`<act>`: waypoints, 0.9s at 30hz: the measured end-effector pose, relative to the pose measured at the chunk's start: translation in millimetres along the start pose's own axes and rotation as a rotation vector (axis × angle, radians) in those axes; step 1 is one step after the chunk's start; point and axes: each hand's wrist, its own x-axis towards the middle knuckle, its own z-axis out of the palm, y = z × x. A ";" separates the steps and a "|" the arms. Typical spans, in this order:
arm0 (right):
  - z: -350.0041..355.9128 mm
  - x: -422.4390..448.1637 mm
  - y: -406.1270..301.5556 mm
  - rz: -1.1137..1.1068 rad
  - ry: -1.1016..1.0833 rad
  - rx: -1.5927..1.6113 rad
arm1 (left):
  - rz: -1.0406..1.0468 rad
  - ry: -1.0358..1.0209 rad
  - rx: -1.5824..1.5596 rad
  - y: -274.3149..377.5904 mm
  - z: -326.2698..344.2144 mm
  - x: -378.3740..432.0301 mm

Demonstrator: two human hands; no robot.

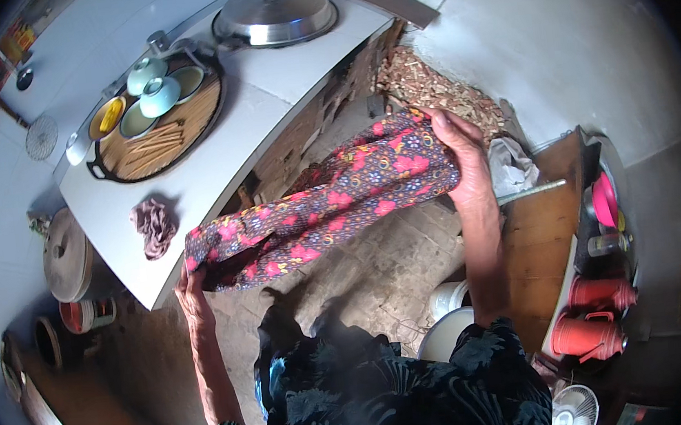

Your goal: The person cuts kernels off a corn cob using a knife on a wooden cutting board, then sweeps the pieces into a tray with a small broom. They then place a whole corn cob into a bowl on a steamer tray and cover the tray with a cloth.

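Note:
A dark cloth with pink and red flowers (339,203) is stretched between my two hands, in front of me and above the floor. My left hand (193,288) grips its left end, close to the counter's near corner. The right end is held by my right hand (464,151), with the thumb on top and the fingers mostly hidden behind the fabric. The cloth hangs in lengthwise folds, and a dark opening shows near its left end. A crumpled mauve rag (155,227) lies on the white tiled counter (259,134), beyond my left hand.
On the counter, a round woven tray (185,129) holds several bowls (159,96) and chopsticks (153,147); farther back, a metal lid (275,13) covers a pan. Wood chips (433,87) lie by the wall. At right are a wooden surface (538,218) and red thermoses (586,336); a bucket (447,300) stands below.

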 end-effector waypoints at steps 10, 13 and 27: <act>-0.3 -30.2 26.0 0.068 -0.107 -0.064 | 0.022 0.301 0.238 70.3 39.1 -1.7; 12.9 -68.6 31.4 0.065 -0.050 -0.106 | -0.217 -0.225 -0.093 53.3 108.4 -16.6; -31.8 -175.0 120.0 0.196 -0.006 -0.031 | -1.094 -0.938 -1.127 -17.4 257.3 -69.8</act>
